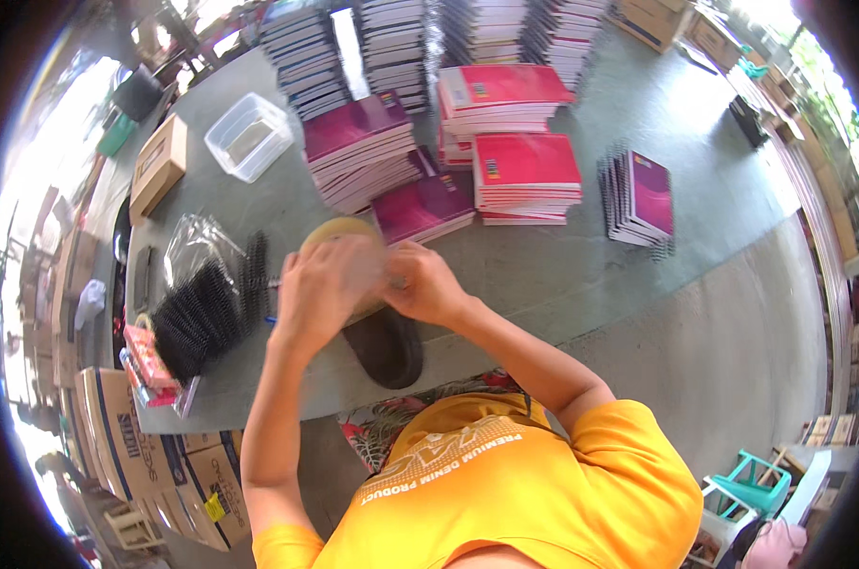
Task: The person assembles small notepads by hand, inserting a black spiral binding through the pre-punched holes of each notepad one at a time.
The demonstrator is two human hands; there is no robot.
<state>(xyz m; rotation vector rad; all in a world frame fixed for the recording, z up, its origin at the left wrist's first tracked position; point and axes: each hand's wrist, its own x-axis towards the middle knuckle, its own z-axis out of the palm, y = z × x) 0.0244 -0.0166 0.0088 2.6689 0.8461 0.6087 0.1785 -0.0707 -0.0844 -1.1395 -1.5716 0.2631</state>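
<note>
Object in work: round-edged, pale yellow, a curved upper rim showing past the fingers, the rest covered or blurred; exact kind unclear. Sits near the front edge of the grey-green counter, between the person's hands. Dark brown-black rounded piece just below it, smooth, oval-ended; can't tell if the two are joined.

Left hand over the yellow object, fingers bent and motion-blurred; cannot tell whether this grip holds anything. Right hand just beside it, fingers curled in, grip narrow, small greyish bit at the fingertips; can't tell what it is.

Left of hands: black spiral binding coils, bunched, with clear plastic bag behind. Farther back, translucent plastic tub and open cardboard box. Straight ahead: purple-covered notebooks in a leaning stack, red-covered notebooks next to them, tall book stacks behind. Right: purple spiral-bound notebooks, fanned, well apart from the hands.
</note>
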